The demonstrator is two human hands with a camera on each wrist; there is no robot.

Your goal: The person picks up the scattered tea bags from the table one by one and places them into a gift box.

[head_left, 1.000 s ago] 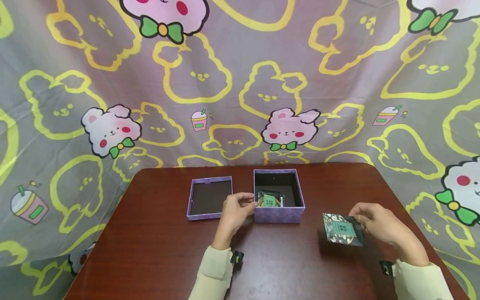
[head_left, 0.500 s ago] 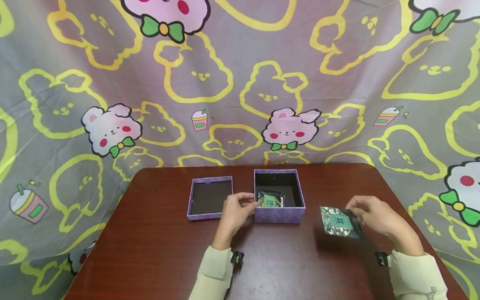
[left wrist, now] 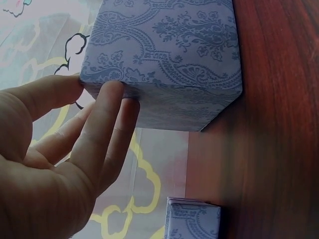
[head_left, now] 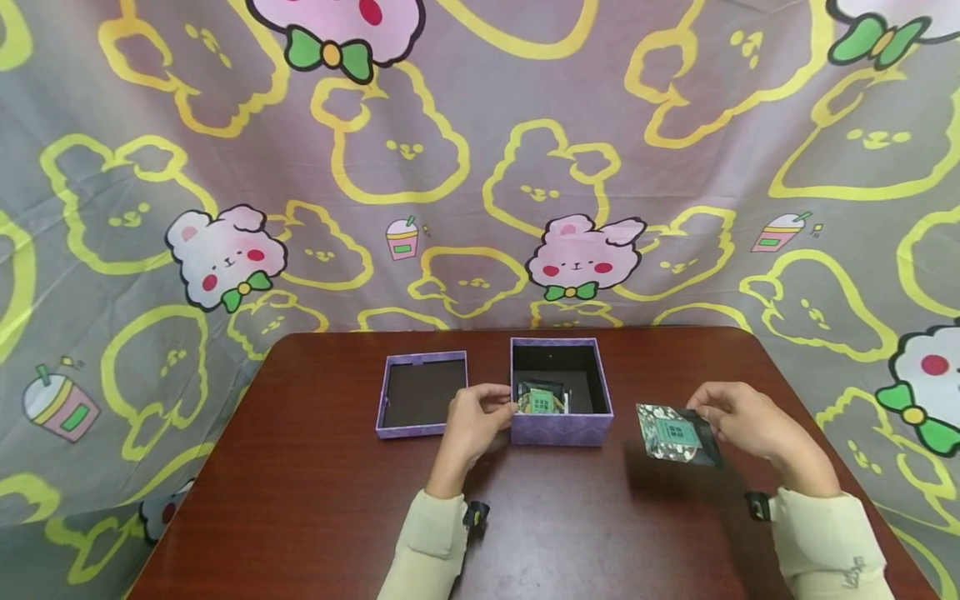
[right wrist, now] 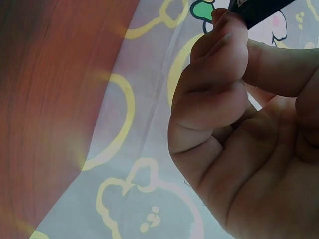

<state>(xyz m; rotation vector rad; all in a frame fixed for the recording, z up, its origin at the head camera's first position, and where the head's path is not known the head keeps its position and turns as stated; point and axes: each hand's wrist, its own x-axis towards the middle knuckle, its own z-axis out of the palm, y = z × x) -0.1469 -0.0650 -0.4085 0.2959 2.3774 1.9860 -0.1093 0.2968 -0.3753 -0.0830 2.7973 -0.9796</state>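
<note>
A purple patterned box (head_left: 561, 430) stands uncovered on the table, its dark inside facing up. My left hand (head_left: 474, 421) is at its front left corner; in the left wrist view the fairly straight fingers (left wrist: 110, 102) touch the corner and left side. Inside, at the front left, lie packets with a green label (head_left: 542, 402), partly hidden by the front wall; their number is unclear. To the right, my right hand (head_left: 750, 421) pinches a flat packet (head_left: 670, 433) with a teal label by its right edge, above the table. Only its dark corner (right wrist: 259, 11) shows in the right wrist view.
The shallow purple box lid (head_left: 423, 395) lies inside-up on the dark red wooden table (head_left: 315, 500), left of the box. A cartoon-printed cloth (head_left: 465, 183) hangs around the table's back and sides.
My right hand has carried the packet slightly away from me and to the left, towards the box. The left hand stays at the box's corner.
</note>
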